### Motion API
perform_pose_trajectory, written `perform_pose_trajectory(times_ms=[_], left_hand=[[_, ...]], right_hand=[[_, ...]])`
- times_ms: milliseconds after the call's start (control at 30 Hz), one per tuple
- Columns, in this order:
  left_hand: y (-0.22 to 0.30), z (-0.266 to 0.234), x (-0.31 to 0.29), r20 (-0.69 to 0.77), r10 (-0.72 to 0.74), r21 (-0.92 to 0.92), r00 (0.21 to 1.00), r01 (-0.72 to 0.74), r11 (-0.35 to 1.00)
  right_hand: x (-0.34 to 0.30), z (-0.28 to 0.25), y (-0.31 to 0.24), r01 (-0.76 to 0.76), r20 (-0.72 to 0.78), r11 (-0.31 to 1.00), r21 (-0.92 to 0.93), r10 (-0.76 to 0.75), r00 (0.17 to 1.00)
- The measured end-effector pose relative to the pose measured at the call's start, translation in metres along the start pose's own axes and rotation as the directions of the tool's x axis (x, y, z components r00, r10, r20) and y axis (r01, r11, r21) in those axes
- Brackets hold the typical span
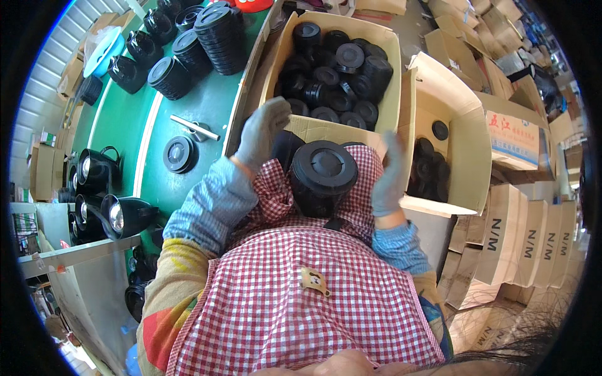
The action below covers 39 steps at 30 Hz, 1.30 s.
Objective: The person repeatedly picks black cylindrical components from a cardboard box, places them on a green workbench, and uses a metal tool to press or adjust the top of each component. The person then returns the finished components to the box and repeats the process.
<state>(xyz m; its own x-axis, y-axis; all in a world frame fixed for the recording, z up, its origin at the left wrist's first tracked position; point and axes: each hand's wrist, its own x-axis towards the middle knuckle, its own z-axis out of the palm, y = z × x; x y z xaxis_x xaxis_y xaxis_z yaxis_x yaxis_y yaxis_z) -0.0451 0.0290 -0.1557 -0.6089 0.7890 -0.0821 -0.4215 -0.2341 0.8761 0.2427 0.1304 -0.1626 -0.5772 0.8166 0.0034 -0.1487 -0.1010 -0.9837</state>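
A black pot (316,202), topped by a round black lid (326,164), stands upright between my knees on the checked apron. On its left is my left hand (263,135) in a grey glove, fingers stretched and apart from the lid. My right hand (390,178), gloved too, is held flat on the other side, touching nothing that I can see. Another dark rounded thing (286,149) shows partly beside my left hand; its kind is hidden. Straight ahead, a cardboard box (320,128) holds many round black lids (350,56).
Left is a green table (207,113) with stacked black lids (219,37), a loose lid (179,154), and black jugs (97,172). At right, a second open box (464,156) holds a few black pieces (428,169). Cartons (501,238) are stacked farther right.
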Motion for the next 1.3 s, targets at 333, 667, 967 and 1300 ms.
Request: perform_pose_trajectory(times_ms=[333,667,967,1300], left_hand=[[-0.018,0.029,-0.008,0.35,-0.416,0.146,0.839,0.39,0.909],[0.005,0.014,-0.069,0.052,0.005,0.137,0.999,-0.013,0.99],[0.005,0.019,-0.039,0.618,-0.067,0.391,0.783,-0.233,0.89],[0.007,0.06,-0.001,0.512,-0.525,0.429,0.679,0.327,0.842]], right_hand=[[-0.007,0.043,-0.023,0.408,0.144,0.722,-0.558,-0.4,0.905],[0.051,-0.004,0.001,0.164,0.032,0.837,-0.522,-0.173,0.984],[0.015,0.048,-0.002,0.35,0.382,0.881,-0.319,-0.218,0.898],[0.055,0.039,-0.059,0.849,0.85,0.262,-0.459,-0.146,0.505]])
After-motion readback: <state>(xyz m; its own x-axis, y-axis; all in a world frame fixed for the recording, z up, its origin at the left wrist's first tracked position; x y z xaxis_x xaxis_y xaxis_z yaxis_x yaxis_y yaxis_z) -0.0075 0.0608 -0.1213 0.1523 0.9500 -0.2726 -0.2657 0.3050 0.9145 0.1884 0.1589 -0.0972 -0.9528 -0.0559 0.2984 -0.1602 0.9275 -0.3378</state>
